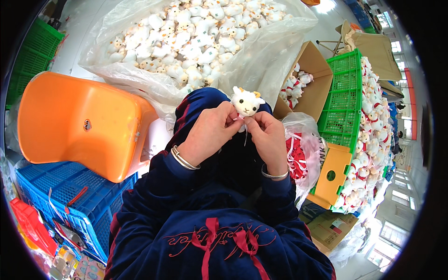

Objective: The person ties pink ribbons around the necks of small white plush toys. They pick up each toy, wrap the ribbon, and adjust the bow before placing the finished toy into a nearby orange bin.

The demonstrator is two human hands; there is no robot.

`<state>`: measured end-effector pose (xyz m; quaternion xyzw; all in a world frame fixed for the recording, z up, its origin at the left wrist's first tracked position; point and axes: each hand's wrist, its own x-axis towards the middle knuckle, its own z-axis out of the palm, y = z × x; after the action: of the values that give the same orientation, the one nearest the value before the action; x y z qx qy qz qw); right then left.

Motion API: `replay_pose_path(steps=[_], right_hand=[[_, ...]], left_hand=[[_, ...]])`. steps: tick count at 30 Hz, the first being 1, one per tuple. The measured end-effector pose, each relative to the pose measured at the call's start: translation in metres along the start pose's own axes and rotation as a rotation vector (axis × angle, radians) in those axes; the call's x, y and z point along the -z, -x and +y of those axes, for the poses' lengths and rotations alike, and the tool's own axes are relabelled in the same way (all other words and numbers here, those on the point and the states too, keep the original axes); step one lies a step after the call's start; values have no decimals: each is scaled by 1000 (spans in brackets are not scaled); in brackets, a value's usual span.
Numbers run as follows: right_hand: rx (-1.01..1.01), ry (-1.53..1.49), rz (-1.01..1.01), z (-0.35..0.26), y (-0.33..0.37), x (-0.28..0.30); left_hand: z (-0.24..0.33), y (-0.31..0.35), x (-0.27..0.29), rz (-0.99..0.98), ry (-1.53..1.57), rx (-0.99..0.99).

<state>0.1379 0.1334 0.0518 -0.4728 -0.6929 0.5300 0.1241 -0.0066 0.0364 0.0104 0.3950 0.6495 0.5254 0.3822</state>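
Observation:
A small white plush sheep [246,101] with yellow horns and black eyes is held upright above my knees, its face toward me. My left hand [209,133] is closed at its neck, thumb and forefinger pinching a thin pink ribbon [240,117]. From the other side my right hand [269,141] also pinches at the neck, its fingertips near the left ones. A pale thin strand hangs down below the fingers. The plush body is mostly hidden behind my hands.
Ahead lies a large clear plastic bag [116,70] full of white plush toys. An orange chair [74,121] and blue crate [93,186] stand left. At right are a cardboard box [310,70], a bag of red and white ribbons [296,156] and a green crate [343,93] beside heaped plush toys.

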Motion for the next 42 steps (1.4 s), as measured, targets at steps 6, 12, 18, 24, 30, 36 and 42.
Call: replay_pose_path(steps=[6, 12, 18, 24, 30, 36, 42], right_hand=[[32, -9, 38, -12, 11, -2], [-29, 4, -11, -18, 10, 5], [-141, -131, -44, -17, 7, 4], [-70, -197, -20, 11, 4, 1], [133, -85, 50, 21, 4, -9], [286, 7, 204, 23, 5, -20], [349, -144, 245, 40, -1, -25]], left_hand=[[6, 0, 7, -55, 61, 44], [5, -4, 7, -85, -22, 0], [1, -4, 6, -97, -16, -35], [1, -4, 8, -105, 13, -40], [-1, -3, 8, -95, 27, -19], [4, -3, 9, -111, 123, 50], [2, -2, 4, -88, 307, 124]])
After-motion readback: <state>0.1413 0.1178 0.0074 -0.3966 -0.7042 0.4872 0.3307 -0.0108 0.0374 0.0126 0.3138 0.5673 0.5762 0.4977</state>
